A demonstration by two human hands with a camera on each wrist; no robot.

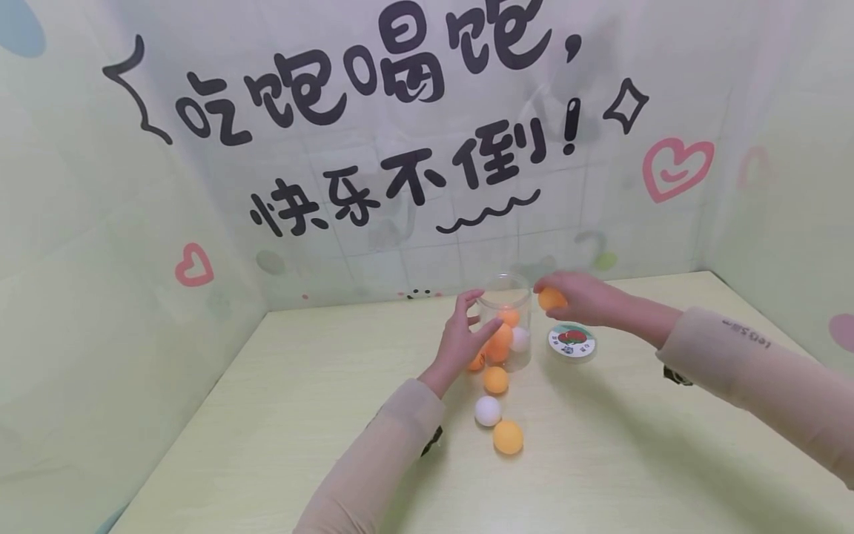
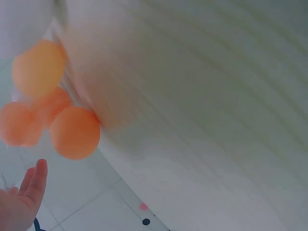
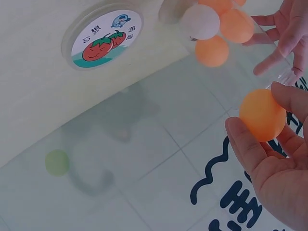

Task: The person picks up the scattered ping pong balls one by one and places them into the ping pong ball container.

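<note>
A clear plastic jar (image 1: 524, 315) stands upright at the back of the table, with several orange table tennis balls and a white ball (image 3: 200, 22) inside. My left hand (image 1: 460, 337) holds the jar from the left side, its thumb in front and its fingers toward the far side. Right of the jar's rim, my right hand (image 1: 579, 298) pinches an orange table tennis ball (image 3: 262, 115) between thumb and fingers, above the table. Another orange ball (image 1: 476, 362) lies by the jar's base, partly behind my left wrist.
In front of the jar, an orange ball (image 1: 496, 380), a white ball (image 1: 488, 410) and another orange ball (image 1: 508, 437) lie in a rough line. A round lid (image 1: 571, 342) with a tomato picture lies right of the jar. A printed curtain (image 1: 373, 252) hangs behind the table.
</note>
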